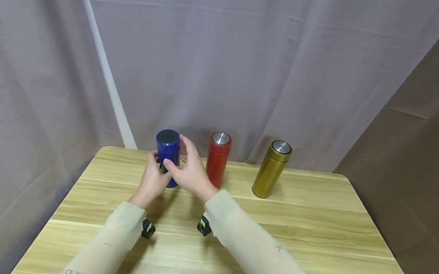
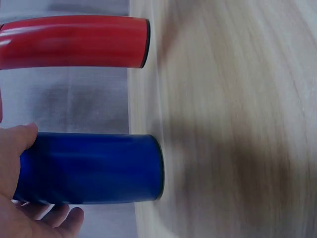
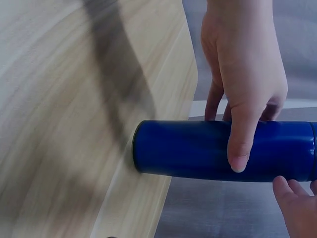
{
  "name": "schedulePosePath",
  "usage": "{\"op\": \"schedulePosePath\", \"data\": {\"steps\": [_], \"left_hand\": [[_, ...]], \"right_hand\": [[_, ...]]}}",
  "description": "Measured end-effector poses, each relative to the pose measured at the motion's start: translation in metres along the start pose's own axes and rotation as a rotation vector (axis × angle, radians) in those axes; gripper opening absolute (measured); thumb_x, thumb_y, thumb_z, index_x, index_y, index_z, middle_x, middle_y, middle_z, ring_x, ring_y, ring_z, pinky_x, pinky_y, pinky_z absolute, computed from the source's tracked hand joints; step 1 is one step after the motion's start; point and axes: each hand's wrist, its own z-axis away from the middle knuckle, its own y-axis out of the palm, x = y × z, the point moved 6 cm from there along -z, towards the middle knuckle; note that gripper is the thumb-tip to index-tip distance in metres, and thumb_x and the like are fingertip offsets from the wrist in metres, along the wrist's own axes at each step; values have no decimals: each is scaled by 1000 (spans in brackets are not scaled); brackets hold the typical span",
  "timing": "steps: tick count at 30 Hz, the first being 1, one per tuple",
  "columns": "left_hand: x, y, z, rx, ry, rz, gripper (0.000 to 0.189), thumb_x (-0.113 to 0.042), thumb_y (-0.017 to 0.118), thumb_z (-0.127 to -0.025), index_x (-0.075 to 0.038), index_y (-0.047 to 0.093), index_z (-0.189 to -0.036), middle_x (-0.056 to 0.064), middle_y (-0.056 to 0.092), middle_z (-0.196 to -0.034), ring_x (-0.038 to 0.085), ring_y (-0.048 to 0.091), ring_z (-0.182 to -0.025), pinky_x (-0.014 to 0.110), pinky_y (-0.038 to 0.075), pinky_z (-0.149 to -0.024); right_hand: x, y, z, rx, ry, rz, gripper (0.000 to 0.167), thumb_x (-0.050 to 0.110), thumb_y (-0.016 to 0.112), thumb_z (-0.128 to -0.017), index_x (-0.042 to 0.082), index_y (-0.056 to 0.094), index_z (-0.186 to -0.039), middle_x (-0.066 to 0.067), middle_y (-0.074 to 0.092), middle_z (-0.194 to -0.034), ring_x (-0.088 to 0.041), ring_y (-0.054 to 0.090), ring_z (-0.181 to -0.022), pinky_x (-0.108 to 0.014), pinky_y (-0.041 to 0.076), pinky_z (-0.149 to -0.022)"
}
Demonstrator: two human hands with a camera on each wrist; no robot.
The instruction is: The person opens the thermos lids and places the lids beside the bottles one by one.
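A blue thermos bottle (image 1: 167, 149) with a dark, glossy top stands upright at the back left of the table, its base right at the wood. My left hand (image 1: 153, 181) grips its body from the left, the thumb lying across the near side in the right wrist view. From the right, my right hand (image 1: 192, 169) holds the upper part, thumb in front and fingers reaching round behind. Part of the far fingers is hidden by the bottle. Just right of my right hand is a red thermos bottle (image 1: 218, 159), its lower part near my wrist.
A gold thermos bottle (image 1: 272, 170) with a silver top stands farther right. The wooden table (image 1: 313, 234) ends at the back against a grey curtain (image 1: 226, 67). Brown cloth (image 1: 420, 152) hangs along the right side.
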Motion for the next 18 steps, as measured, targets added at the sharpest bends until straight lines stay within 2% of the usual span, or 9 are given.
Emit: {"op": "schedulePosePath", "data": {"steps": [5,11,14,18], "left_hand": [[-4,1,7,-29,27,-2,68,-17,73,-84,-1,30,-133,27,51,-126,38,51,-118,52,40,-100],[-21,-5,23,-23,104,-50,67,-19,73,-86,-1,31,-135,25,52,-125,38,53,-115,52,43,-97],[-35,-9,34,-10,185,-106,72,-24,76,-83,-1,33,-136,24,54,-124,37,56,-112,52,45,-95],[-57,-11,49,31,326,-180,75,-26,78,-82,2,34,-136,25,55,-121,35,58,-109,51,47,-91]], "right_hand": [[4,-5,8,-7,-23,-17,78,26,69,-88,14,25,-151,-7,38,-145,-20,47,-127,-29,43,-99],[20,-20,23,-12,-86,-33,76,29,69,-89,16,26,-150,-8,42,-143,-22,48,-126,-40,46,-98],[30,-33,34,-19,-100,-31,76,28,70,-89,20,26,-150,-10,44,-139,-21,50,-123,-41,48,-96],[39,-51,49,-19,-89,-42,78,28,72,-87,27,26,-150,-7,46,-135,-17,50,-121,-37,48,-95]]}}
